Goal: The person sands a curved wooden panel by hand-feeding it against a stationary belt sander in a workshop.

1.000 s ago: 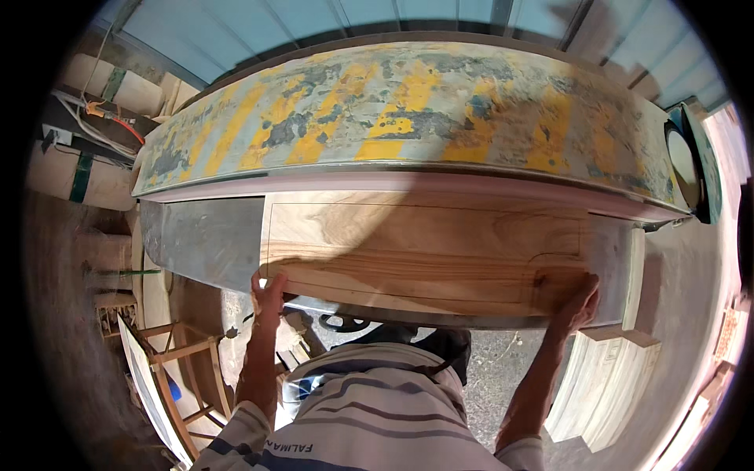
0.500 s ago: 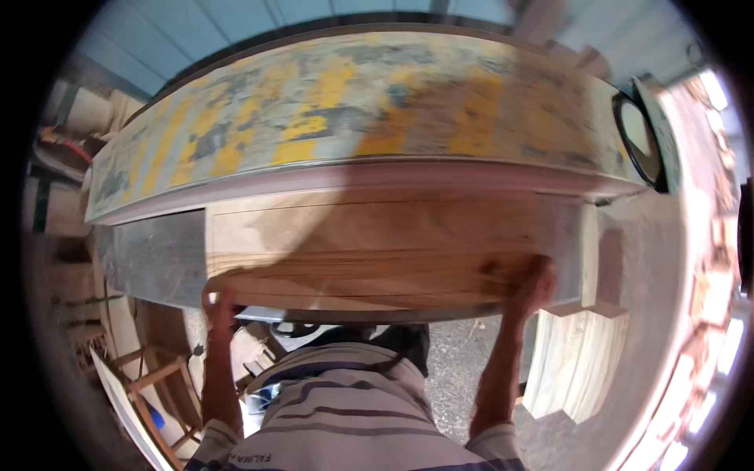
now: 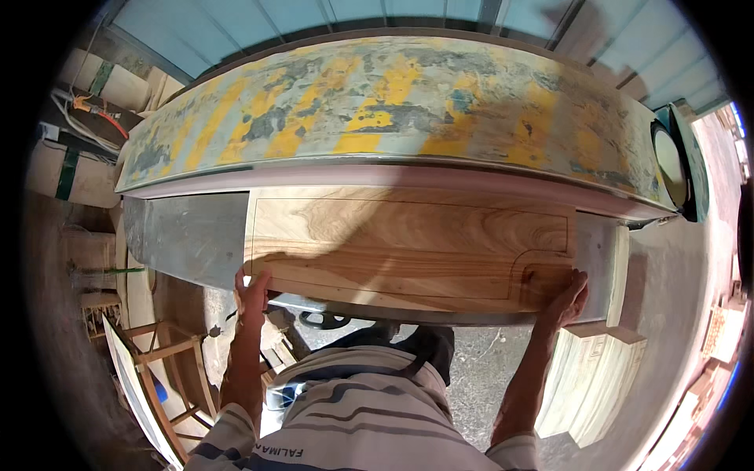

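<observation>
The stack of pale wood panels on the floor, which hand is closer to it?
Right. The right hand grips the wooden board's near right corner, just above the stack of pale panels. The left hand holds the board's near left corner, far across.

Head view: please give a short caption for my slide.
Both hands, left hand and right hand, hold a grooved wooden board on a metal machine table.

One wooden board point(image 3: 408, 247) — two hands point(image 3: 253, 289) point(image 3: 567, 298) — one machine table point(image 3: 188, 235).

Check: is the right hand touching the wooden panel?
Touching. The head view shows the right hand with fingers pressed over the near right corner of the wooden panel, no gap visible. The left hand grips the near left corner likewise.
</observation>
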Available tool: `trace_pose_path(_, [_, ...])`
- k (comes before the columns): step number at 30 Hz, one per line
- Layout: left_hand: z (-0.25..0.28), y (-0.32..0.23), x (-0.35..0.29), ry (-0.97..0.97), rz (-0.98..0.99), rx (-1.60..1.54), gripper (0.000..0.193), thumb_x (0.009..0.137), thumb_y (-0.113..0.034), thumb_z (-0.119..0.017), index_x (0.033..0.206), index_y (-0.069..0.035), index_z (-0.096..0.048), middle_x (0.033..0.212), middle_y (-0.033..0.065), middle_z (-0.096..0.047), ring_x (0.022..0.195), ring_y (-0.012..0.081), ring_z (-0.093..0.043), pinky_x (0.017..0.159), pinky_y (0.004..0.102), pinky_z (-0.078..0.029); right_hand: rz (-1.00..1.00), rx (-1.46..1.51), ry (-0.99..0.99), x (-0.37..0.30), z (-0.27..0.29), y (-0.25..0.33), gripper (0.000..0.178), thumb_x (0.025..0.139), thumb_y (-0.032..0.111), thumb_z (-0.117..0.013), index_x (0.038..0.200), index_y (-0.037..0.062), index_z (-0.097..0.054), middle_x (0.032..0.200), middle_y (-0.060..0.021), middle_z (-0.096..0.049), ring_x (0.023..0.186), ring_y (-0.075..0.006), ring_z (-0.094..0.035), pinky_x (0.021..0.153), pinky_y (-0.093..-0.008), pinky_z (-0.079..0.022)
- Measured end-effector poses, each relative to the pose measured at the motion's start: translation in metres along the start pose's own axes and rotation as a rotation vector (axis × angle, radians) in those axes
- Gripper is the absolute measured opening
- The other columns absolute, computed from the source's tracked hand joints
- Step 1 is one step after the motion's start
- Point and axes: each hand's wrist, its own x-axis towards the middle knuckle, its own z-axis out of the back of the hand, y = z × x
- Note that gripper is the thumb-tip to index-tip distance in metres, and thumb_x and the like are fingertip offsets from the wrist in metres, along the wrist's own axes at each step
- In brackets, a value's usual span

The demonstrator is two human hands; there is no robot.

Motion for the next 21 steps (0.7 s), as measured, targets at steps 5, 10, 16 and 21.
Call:
trace_pose_path(5, [0.029, 0.014, 0.037, 0.014, -0.018, 0.024, 0.061, 0.074, -0.028, -0.073, 0.124, -0.016, -0.040, 0.058, -0.0029, -0.048, 0.037, 0.0054, -0.034, 0.031, 0.0199, -0.023, 0.061, 0.063, 0.058, -0.025, -0.006, -0.002, 0.045, 0.090, 0.038, -0.053, 0.115, 0.0005, -0.055, 0.107, -0.0085, -0.059, 0.097, -0.0173, -0.052, 0.084, -0.0316, -0.043])
trace_pose_path(10, [0.053, 0.031, 0.078, 0.046, -0.077, 0.047, 0.063, 0.076, -0.031, -0.072, 0.126, -0.016, -0.038, 0.053, -0.0037, -0.043, 0.035, 0.0051, -0.032, 0.030, 0.0207, -0.022, 0.113, 0.129, 0.079, -0.036, -0.019, -0.027, 0.038, 0.091, 0.032, -0.055, 0.112, 0.0007, -0.055, 0.103, -0.0065, -0.057, 0.093, -0.0152, -0.050, 0.083, -0.0294, -0.041])
trace_pose_path(16, [0.119, 0.043, 0.109, 0.156, -0.064, 0.052, 0.053, 0.080, -0.030, -0.068, 0.122, -0.016, -0.041, 0.049, -0.0042, -0.038, 0.034, 0.0060, -0.031, 0.031, 0.0225, -0.021, 0.093, 0.083, 0.211, -0.111, -0.016, 0.027, 0.040, 0.090, 0.033, -0.056, 0.111, -0.0001, -0.055, 0.102, -0.0099, -0.056, 0.095, -0.0177, -0.050, 0.086, -0.0303, -0.039])
trace_pose_path(21, [0.179, 0.081, 0.079, 0.181, 0.092, -0.030, 0.052, 0.081, -0.034, -0.066, 0.125, -0.017, -0.043, 0.070, -0.0002, -0.048, 0.046, 0.0072, -0.042, 0.038, 0.0217, -0.029, 0.058, 0.058, 0.277, -0.132, 0.033, 0.001, 0.037, 0.089, 0.028, -0.057, 0.110, -0.0015, -0.054, 0.103, -0.0088, -0.056, 0.095, -0.0159, -0.051, 0.086, -0.0290, -0.040])
